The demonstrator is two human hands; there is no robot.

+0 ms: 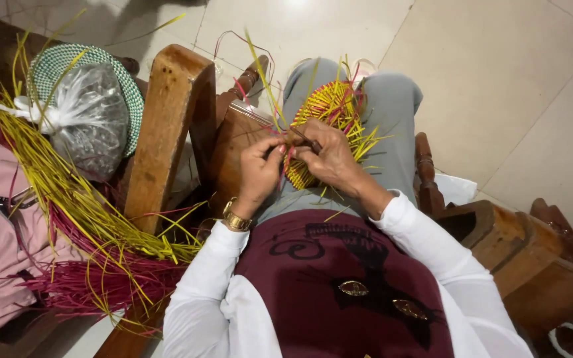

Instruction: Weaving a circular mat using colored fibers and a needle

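Observation:
A round woven piece (329, 109) of yellow and magenta strips rests on my lap, loose strip ends sticking out all round its rim. My left hand (260, 169) pinches magenta and yellow strips at its near left edge; a gold watch sits on that wrist. My right hand (329, 156) lies over the near part of the weave and grips a thin dark tool (303, 137) that points toward the left hand. Both arms wear white sleeves.
A wooden chair armrest (167, 126) stands at my left, another (499, 229) at my right. A bundle of yellow strips (54, 182) and magenta strips (101, 275) lies at the left. A green woven basket (87, 106) holds a clear plastic bag. Tiled floor beyond.

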